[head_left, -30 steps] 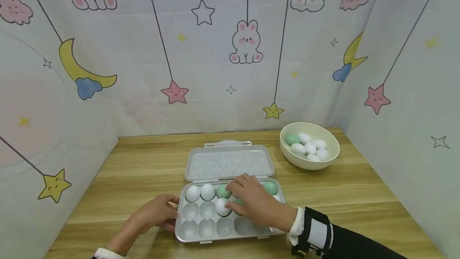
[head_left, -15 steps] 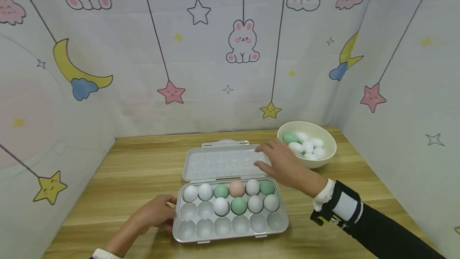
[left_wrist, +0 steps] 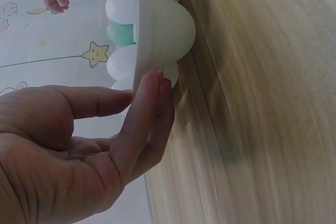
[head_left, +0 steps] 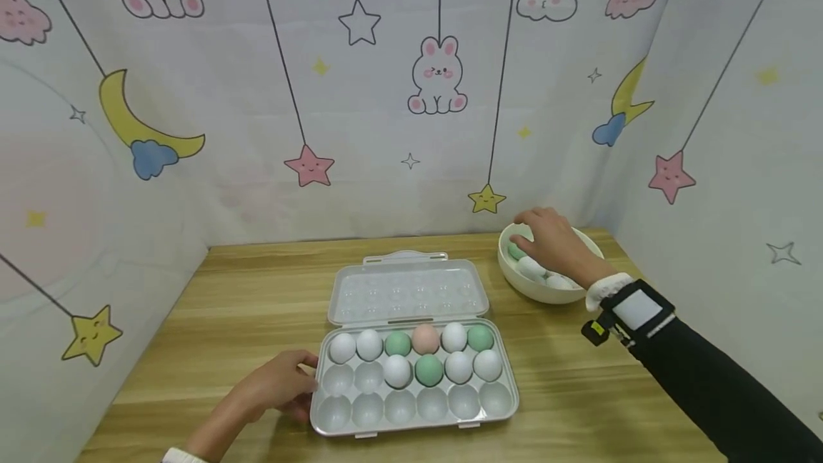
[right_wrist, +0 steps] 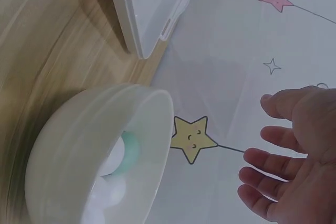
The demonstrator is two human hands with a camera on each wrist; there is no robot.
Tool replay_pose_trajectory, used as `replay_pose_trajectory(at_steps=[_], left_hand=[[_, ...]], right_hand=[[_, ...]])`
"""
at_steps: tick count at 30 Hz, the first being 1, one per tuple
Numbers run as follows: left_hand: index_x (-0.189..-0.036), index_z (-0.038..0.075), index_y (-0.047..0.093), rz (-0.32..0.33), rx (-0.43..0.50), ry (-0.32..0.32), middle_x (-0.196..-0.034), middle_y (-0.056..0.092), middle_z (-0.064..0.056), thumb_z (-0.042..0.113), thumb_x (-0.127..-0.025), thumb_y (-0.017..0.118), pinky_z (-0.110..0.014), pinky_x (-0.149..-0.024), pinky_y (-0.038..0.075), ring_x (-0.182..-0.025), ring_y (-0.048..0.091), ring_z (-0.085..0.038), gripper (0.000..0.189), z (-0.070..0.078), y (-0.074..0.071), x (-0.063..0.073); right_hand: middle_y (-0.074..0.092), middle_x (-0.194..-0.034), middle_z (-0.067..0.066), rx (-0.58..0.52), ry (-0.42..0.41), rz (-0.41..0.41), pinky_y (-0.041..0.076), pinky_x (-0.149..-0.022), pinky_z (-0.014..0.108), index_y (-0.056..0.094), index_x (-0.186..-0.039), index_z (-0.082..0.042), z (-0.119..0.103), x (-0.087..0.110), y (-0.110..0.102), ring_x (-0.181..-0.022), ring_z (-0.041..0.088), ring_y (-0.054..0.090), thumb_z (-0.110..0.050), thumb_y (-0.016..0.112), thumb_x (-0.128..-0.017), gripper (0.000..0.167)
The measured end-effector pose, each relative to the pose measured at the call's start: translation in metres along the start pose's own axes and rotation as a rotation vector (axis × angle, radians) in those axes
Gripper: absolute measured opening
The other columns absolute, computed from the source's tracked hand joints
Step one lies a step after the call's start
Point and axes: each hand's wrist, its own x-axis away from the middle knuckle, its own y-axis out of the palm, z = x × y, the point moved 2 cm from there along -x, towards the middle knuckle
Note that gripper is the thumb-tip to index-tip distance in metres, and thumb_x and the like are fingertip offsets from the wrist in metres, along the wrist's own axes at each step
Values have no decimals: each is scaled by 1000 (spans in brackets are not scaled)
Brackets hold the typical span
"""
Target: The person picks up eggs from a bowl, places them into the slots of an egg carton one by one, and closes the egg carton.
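Observation:
My left hand (head_left: 283, 382) grips the left end of a white plastic egg box (head_left: 400, 407), thumb on the rim and fingers curled against its side, as the left wrist view shows. White eggs (head_left: 396, 371), green eggs (head_left: 429, 370) and one pink egg (head_left: 425, 339) sit in its back and middle rows. Over a cream bowl (head_left: 543, 294) hovers my right hand (head_left: 551, 240), fingers loosely bent and holding nothing. White eggs (head_left: 531, 268) and a green egg (head_left: 516, 251) lie in the bowl, partly hidden by the hand in the head view.
The box's clear lid (head_left: 409, 291) lies folded back behind it. All stands on a wood-grain table (head_left: 270, 291). A white printed cloth (head_left: 386, 213) hangs behind and along both sides.
My right hand has left the eggs in the box and moved right and back to above the bowl. The left hand keeps its grip on the box.

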Motion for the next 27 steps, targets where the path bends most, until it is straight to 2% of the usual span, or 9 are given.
replay_pose_trajectory(at_steps=[8, 17, 27], left_hand=[[-126, -19, 48, -14, 11, 6, -87, 67, -14, -4, -92, 59, -38, -60, 65, -71, 69, -24, 39, -1, 0, 0], [-124, -21, 46, -42, 41, 49, -87, 67, -14, -6, -93, 58, -40, -61, 65, -71, 70, -25, 36, -1, -1, 1], [-123, -21, 48, -13, 22, 15, -87, 65, -17, -10, -91, 62, -39, -59, 65, -69, 70, -24, 36, 0, 1, -1]], right_hand=[[57, -139, 30, 14, 74, -51, 38, -109, 68, 60, -136, 5, 18, -12, 12, -132, 49, 46, -22, 65, -102, 43], [57, -137, 33, 12, 87, -115, 40, -110, 66, 58, -136, 10, 36, -29, 39, -130, 52, 48, -19, 67, -100, 47], [59, -134, 33, 24, 94, -179, 41, -111, 62, 58, -134, 13, 50, -39, 63, -128, 52, 51, -15, 66, -98, 46]])
